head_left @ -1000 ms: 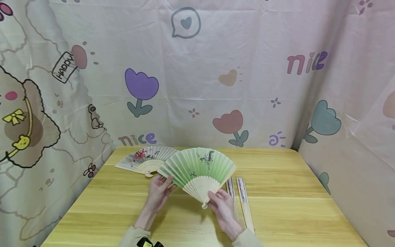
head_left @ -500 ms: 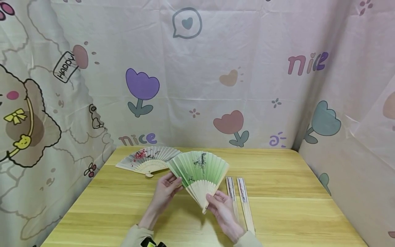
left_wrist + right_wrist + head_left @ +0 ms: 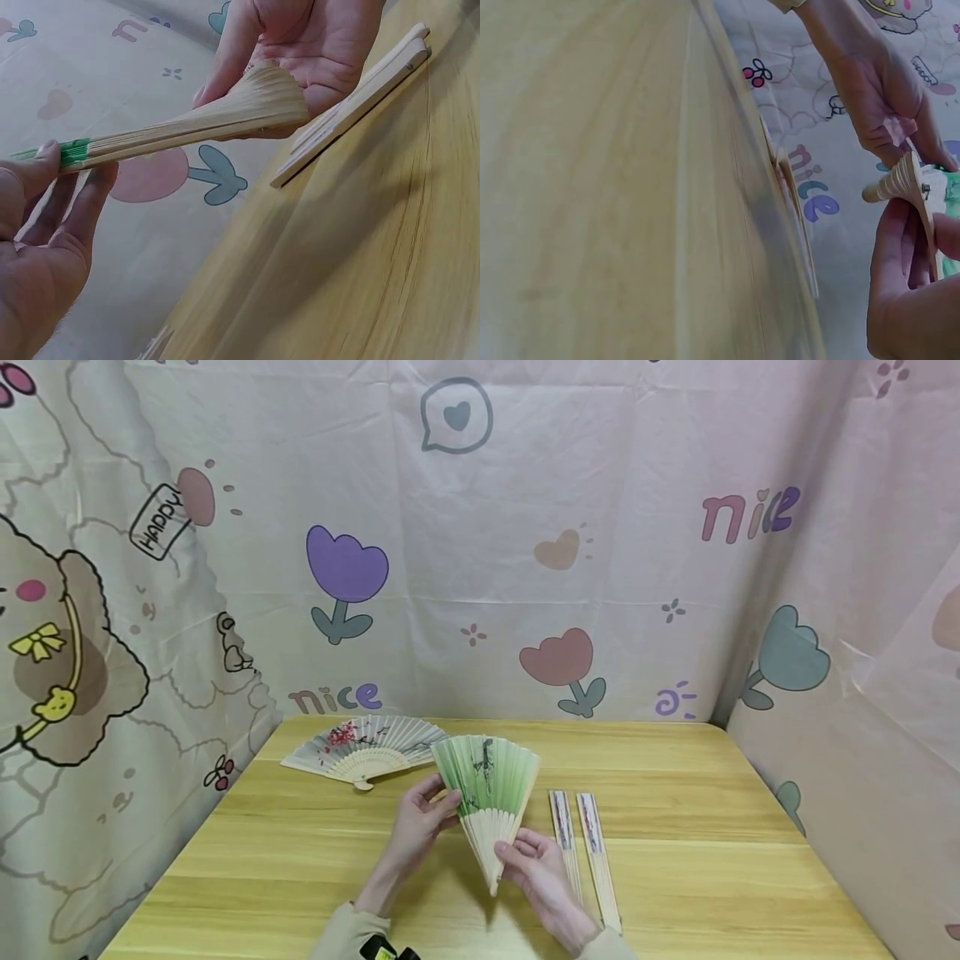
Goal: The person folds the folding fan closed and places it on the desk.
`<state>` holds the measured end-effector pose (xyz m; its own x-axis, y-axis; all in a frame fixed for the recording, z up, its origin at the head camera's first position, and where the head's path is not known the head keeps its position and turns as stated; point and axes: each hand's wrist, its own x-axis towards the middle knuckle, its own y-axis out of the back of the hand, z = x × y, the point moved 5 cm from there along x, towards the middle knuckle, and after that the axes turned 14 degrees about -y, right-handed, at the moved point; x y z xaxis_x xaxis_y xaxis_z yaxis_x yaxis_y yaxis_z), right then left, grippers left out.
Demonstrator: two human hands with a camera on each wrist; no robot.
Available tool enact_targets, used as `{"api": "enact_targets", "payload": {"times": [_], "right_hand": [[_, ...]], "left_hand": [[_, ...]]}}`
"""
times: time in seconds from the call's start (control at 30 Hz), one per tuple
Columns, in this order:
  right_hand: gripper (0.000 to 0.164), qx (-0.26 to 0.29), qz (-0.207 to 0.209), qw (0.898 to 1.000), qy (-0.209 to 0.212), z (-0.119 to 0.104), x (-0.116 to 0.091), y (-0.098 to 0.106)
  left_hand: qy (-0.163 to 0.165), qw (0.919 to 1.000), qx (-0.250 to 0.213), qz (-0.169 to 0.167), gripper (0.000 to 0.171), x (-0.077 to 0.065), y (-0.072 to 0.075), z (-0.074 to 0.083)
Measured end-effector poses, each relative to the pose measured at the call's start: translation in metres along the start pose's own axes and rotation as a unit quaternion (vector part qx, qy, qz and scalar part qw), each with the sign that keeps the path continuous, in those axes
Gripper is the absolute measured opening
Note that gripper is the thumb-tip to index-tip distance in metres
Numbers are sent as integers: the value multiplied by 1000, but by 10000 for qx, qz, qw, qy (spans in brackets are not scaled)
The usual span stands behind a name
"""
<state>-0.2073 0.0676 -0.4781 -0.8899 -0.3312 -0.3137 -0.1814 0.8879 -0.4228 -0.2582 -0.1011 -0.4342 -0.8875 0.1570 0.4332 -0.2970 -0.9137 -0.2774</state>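
A green folding fan [image 3: 486,774] with dark painted marks and pale ribs is held partly spread above the table. My left hand [image 3: 422,820] pinches its left outer edge, thumb in front and fingers behind; in the left wrist view those fingers [image 3: 88,206] grip near where the green leaf meets the ribs. Near the pivot, my right hand [image 3: 538,870] holds the right guard stick between thumb and fingers. In the right wrist view, the stacked rib ends [image 3: 900,182] stick out past my right fingers [image 3: 896,244].
A grey fan with red blossoms [image 3: 367,747] lies spread at the back left of the wooden table [image 3: 697,843]. Two folded fans, one [image 3: 564,839] beside the other [image 3: 597,860], lie just right of my right hand. A patterned cloth [image 3: 465,568] hangs behind and at both sides.
The green fan has narrowed from a wide spread to a slimmer wedge. My left hand has moved right, toward my right hand, and the pivot end has dropped slightly.
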Motion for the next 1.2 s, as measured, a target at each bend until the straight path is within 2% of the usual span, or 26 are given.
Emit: {"api": "enact_targets", "payload": {"times": [0.17,0.33,0.63,1.2], "right_hand": [[40,-190,-117,9997,-8,1,-2,-1],[40,-392,-308,9988,18,1,-4,-2],[46,-819,-314,9961,59,-4,-9,1],[41,-1649,180,9858,258,-12,-12,5]], "left_hand": [[257,9997,-9,43,46,1,-6,-4],[366,9993,-39,37,46,3,-11,-5],[581,9983,-14,88,46,4,-20,-9],[781,9966,244,-34,45,7,-31,-19]]}}
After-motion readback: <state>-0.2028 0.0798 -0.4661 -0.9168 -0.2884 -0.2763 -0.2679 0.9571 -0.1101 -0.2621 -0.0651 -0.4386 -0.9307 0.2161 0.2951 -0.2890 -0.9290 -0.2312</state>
